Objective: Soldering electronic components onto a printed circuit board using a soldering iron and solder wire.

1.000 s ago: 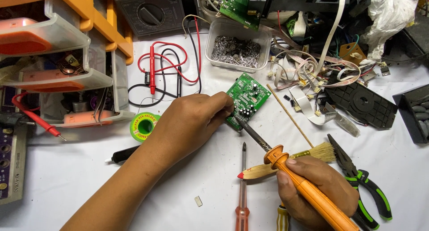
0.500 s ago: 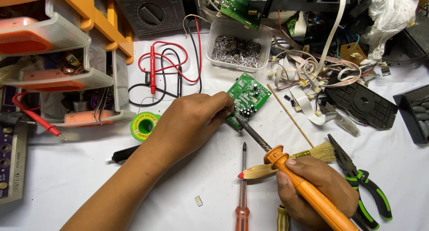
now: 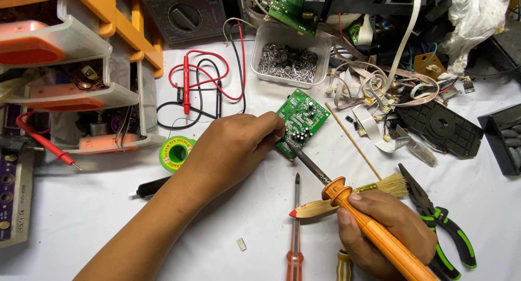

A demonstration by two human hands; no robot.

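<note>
Left hand (image 3: 239, 145) pinches the green circuit board (image 3: 303, 118) by its near edge, mid-bench just below the screw tub (image 3: 291, 61). Right hand (image 3: 380, 226) is closed round the orange soldering iron (image 3: 374, 226), tip touching the board. Board looks light, stiff, fragile; best held by edges.

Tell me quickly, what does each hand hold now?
Left hand: fingers closed on the green circuit board.
Right hand: closed around the orange soldering iron.

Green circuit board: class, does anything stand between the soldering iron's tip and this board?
Nothing visible does. The orange-handled soldering iron in the right hand has its tip at the green circuit board's lower edge, beside the left hand's fingertips, which hold the board.
</note>
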